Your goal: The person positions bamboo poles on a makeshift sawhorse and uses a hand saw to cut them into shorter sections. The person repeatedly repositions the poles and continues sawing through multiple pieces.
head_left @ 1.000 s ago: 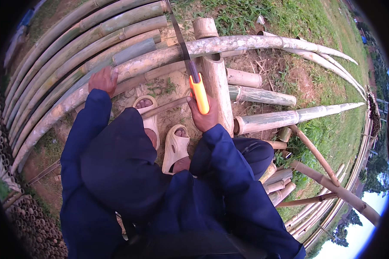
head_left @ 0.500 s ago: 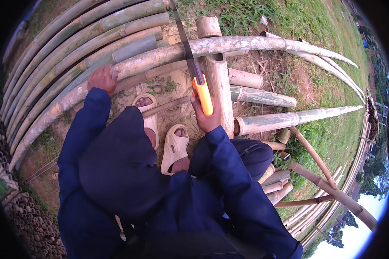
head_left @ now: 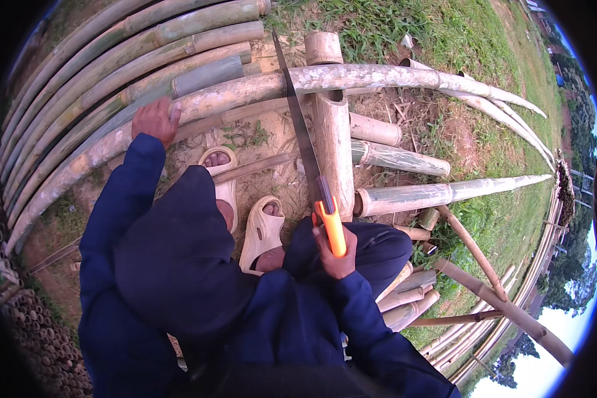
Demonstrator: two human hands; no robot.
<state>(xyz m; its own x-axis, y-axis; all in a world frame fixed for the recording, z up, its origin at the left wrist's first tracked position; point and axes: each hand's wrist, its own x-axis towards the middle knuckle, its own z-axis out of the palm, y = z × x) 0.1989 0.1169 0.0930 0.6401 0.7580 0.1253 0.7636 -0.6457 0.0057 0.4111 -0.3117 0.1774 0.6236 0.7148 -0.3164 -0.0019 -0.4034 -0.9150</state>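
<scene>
A long mottled bamboo pole lies across in front of me, bent by the lens, resting over a thick bamboo post that lies on the ground. My left hand presses on the pole, fingers laid over it and slightly apart. In my right hand is the orange handle of a handsaw, fingers wrapped round it. The dark blade runs away from me and crosses the pole just left of the post, its tip beyond the pole. Whether the blade has cut into the bamboo cannot be made out.
Several bamboo poles lie side by side at the far left. Cut bamboo lengths lie right of the post. My sandalled feet stand below the pole. A slanting bamboo frame is at the right; stacked bamboo ends fill the lower left.
My right hand has drawn the saw back toward my body, so more blade shows on the near side of the pole. My left hand stays on the pole.
</scene>
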